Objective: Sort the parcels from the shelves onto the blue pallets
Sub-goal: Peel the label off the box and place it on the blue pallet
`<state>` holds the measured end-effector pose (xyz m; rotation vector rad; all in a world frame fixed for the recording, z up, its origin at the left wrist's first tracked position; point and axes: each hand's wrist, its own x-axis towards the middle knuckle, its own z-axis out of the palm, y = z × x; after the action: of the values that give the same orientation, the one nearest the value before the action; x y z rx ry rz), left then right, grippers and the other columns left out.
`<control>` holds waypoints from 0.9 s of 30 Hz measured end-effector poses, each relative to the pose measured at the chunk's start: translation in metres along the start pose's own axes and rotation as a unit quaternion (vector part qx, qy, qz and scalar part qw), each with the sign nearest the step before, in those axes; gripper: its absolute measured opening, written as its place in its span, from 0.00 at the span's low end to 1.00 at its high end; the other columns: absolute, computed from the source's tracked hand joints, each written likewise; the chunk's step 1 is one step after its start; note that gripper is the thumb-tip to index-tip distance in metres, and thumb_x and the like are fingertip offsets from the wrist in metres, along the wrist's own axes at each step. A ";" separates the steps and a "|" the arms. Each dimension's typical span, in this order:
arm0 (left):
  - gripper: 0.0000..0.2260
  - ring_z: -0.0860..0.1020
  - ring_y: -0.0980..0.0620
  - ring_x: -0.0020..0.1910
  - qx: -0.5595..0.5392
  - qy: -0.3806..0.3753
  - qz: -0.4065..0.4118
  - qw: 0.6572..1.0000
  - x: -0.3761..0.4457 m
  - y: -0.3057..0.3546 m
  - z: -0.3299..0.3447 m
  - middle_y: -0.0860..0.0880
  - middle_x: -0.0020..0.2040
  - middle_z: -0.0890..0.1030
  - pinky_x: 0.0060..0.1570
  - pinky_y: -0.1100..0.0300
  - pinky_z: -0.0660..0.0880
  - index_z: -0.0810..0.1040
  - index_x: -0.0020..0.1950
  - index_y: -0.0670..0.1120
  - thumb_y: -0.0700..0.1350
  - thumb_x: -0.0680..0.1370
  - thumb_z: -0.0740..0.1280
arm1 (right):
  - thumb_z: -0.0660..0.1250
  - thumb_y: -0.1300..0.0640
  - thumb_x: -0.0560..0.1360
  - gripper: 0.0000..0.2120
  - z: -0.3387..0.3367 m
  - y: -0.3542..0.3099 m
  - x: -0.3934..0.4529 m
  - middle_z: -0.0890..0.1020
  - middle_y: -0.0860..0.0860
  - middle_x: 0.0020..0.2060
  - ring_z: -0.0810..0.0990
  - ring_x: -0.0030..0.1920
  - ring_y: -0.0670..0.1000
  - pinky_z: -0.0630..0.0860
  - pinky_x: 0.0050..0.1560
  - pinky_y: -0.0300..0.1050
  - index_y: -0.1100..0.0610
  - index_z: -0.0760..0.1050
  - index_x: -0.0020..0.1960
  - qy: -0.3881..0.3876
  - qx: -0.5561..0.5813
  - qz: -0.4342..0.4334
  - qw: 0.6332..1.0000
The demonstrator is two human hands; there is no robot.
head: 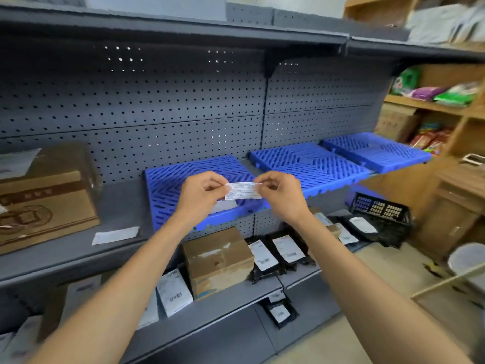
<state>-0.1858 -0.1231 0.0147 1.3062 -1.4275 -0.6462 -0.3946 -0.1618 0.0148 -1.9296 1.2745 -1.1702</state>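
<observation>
Grey shelf (78,248) behind; my left hand (202,195) and right hand (280,195) pinch a label (243,191); fingers slipping could drop it.

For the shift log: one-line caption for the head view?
Both hands, left hand and right hand, pinch a small printed label over an empty blue pallet.
</observation>
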 end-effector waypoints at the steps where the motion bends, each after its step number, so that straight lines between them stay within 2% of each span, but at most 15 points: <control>1: 0.02 0.82 0.56 0.36 -0.002 -0.005 -0.001 1.000 0.004 0.004 0.015 0.48 0.40 0.86 0.37 0.61 0.77 0.83 0.45 0.46 0.40 0.76 0.74 | 0.70 0.60 0.78 0.04 -0.013 0.008 -0.001 0.86 0.53 0.40 0.79 0.34 0.43 0.72 0.37 0.33 0.56 0.83 0.51 0.008 0.003 0.008 1.000; 4: 0.01 0.81 0.57 0.34 -0.008 -0.023 -0.008 1.000 0.015 0.016 0.061 0.46 0.41 0.86 0.37 0.61 0.78 0.83 0.46 0.44 0.38 0.77 0.73 | 0.70 0.60 0.78 0.03 -0.053 0.033 -0.003 0.85 0.51 0.37 0.79 0.36 0.44 0.73 0.39 0.35 0.55 0.83 0.49 0.034 0.012 0.026 0.999; 8: 0.02 0.81 0.58 0.33 -0.018 -0.043 -0.003 0.999 0.028 0.031 0.120 0.46 0.41 0.86 0.35 0.67 0.76 0.83 0.45 0.44 0.38 0.76 0.74 | 0.69 0.61 0.78 0.05 -0.103 0.063 0.000 0.83 0.48 0.36 0.76 0.30 0.37 0.70 0.33 0.32 0.52 0.82 0.47 0.047 0.003 0.037 0.998; 13: 0.03 0.81 0.58 0.35 -0.022 -0.054 0.009 0.998 0.043 0.048 0.183 0.46 0.42 0.86 0.37 0.65 0.77 0.83 0.44 0.47 0.40 0.76 0.74 | 0.70 0.58 0.78 0.03 -0.160 0.101 0.008 0.85 0.52 0.39 0.81 0.39 0.46 0.77 0.41 0.41 0.54 0.83 0.49 0.060 -0.009 0.047 0.997; 16: 0.02 0.81 0.56 0.35 -0.026 -0.055 0.000 0.998 0.049 0.054 0.213 0.47 0.41 0.86 0.38 0.60 0.78 0.83 0.46 0.45 0.39 0.76 0.74 | 0.70 0.56 0.78 0.03 -0.185 0.118 0.010 0.85 0.49 0.43 0.82 0.43 0.44 0.75 0.41 0.36 0.51 0.83 0.49 0.057 -0.018 0.046 0.997; 18: 0.02 0.81 0.55 0.36 -0.025 -0.052 -0.001 0.998 0.053 0.054 0.227 0.47 0.41 0.86 0.40 0.58 0.78 0.83 0.47 0.44 0.40 0.76 0.74 | 0.70 0.55 0.78 0.03 -0.196 0.128 0.013 0.85 0.48 0.43 0.83 0.44 0.44 0.75 0.43 0.37 0.50 0.83 0.48 0.052 -0.024 0.045 0.997; 22: 0.03 0.81 0.50 0.38 -0.028 -0.051 -0.015 0.998 0.063 0.050 0.249 0.50 0.41 0.86 0.45 0.50 0.80 0.83 0.47 0.47 0.40 0.76 0.74 | 0.70 0.55 0.78 0.03 -0.211 0.144 0.025 0.85 0.47 0.42 0.83 0.42 0.46 0.77 0.42 0.38 0.49 0.82 0.48 0.044 -0.030 0.047 0.997; 25: 0.04 0.80 0.54 0.36 -0.024 -0.053 -0.014 0.998 0.073 0.047 0.258 0.50 0.40 0.86 0.43 0.52 0.79 0.84 0.49 0.48 0.40 0.76 0.74 | 0.70 0.56 0.79 0.04 -0.215 0.152 0.037 0.84 0.47 0.41 0.83 0.39 0.46 0.77 0.38 0.38 0.49 0.82 0.47 0.045 -0.026 0.048 0.997; 27: 0.06 0.80 0.54 0.36 -0.018 -0.052 -0.010 0.998 0.081 0.045 0.263 0.50 0.40 0.86 0.42 0.55 0.77 0.84 0.49 0.49 0.39 0.76 0.73 | 0.69 0.57 0.79 0.04 -0.215 0.159 0.048 0.84 0.48 0.41 0.80 0.34 0.41 0.74 0.34 0.35 0.52 0.83 0.48 0.044 -0.025 0.050 0.997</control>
<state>-0.4320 -0.2527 0.0007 1.2750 -1.4825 -0.7597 -0.6455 -0.2654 0.0074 -1.8450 1.4432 -1.1951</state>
